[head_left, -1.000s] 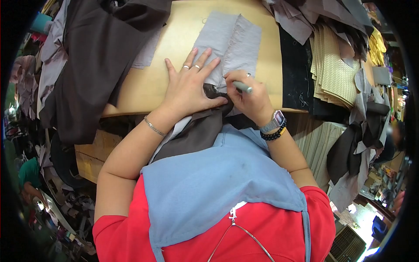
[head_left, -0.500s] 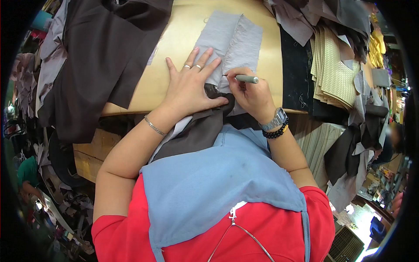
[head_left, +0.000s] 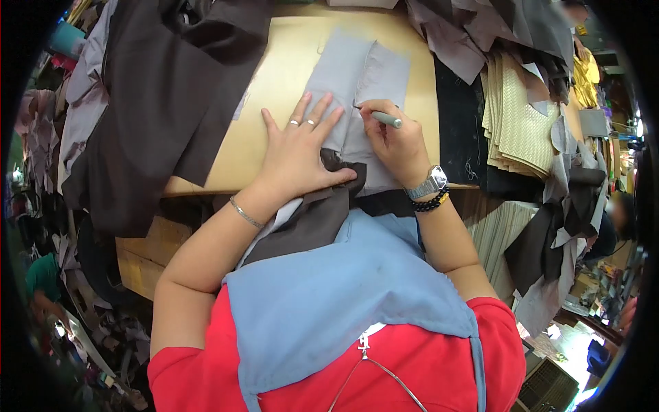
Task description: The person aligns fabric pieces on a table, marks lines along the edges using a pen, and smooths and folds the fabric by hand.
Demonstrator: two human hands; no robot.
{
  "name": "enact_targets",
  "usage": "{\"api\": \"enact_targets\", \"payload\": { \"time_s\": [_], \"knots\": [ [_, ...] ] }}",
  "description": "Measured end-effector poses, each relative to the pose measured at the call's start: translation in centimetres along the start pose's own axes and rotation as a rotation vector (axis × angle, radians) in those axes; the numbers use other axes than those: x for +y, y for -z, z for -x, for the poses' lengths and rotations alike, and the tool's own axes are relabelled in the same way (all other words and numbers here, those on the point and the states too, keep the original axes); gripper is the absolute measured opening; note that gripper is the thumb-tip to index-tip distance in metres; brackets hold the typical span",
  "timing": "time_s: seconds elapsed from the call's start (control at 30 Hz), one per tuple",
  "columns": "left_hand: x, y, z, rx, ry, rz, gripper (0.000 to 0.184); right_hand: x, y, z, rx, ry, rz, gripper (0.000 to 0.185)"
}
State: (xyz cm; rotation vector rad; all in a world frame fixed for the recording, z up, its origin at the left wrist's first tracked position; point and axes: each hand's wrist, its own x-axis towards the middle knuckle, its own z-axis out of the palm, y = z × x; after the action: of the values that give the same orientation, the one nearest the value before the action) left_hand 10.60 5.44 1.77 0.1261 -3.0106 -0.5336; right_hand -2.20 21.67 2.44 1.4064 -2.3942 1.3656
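Observation:
My left hand [head_left: 298, 147] lies flat with fingers spread, its fingertips on a light grey cloth piece [head_left: 336, 65] and its thumb on dark fabric [head_left: 309, 223] at the table's front edge. A grey pen [head_left: 386, 119] is gripped in my right hand [head_left: 398, 141], its tip on the cloth beside the seam that runs up the middle. The grey cloth lies on the pale tabletop [head_left: 237, 147], and the dark fabric hangs from its lower end toward my lap.
Large dark cloth [head_left: 165, 89] drapes over the table's left side. Woven cream sheets [head_left: 522, 117] are stacked at the right, beside a black strip [head_left: 458, 117] and grey scraps [head_left: 460, 41]. A cardboard box [head_left: 147, 250] stands below left. People are partly visible at both sides.
My right hand with the pen has moved up along the cloth's seam. My left hand stays spread at the cloth's left side. The view has shifted slightly.

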Motion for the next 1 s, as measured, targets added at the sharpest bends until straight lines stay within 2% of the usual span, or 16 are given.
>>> {"api": "enact_targets", "payload": {
  "time_s": [0.57, 0.67, 0.77, 0.9, 1.0],
  "knots": [
    [0.1, 0.4, 0.0, -0.024, -0.002, 0.019, 0.103, 1.0, -0.3, -2.8, 0.059, -0.109, -0.032, 0.016],
    [0.1, 0.3, 0.0, -0.024, -0.003, 0.027, 0.103, 2.5, -0.6, -2.9, 0.102, -0.086, 0.054, 0.016],
    [0.0, 0.2, 0.1, -0.031, 0.003, 0.03, 0.104, 4.6, 0.3, -4.3, 0.18, -0.263, -0.109, 0.016],
    [0.1, 0.4, 0.0, -0.056, 0.015, 0.024, 0.104, 5.3, 0.3, -5.2, 0.228, -0.167, -0.113, 0.015],
    [0.1, 0.4, 0.1, -0.03, 0.001, 0.035, 0.102, 5.6, 0.2, -5.2, 0.222, -0.204, -0.103, 0.014]
  ]
}}
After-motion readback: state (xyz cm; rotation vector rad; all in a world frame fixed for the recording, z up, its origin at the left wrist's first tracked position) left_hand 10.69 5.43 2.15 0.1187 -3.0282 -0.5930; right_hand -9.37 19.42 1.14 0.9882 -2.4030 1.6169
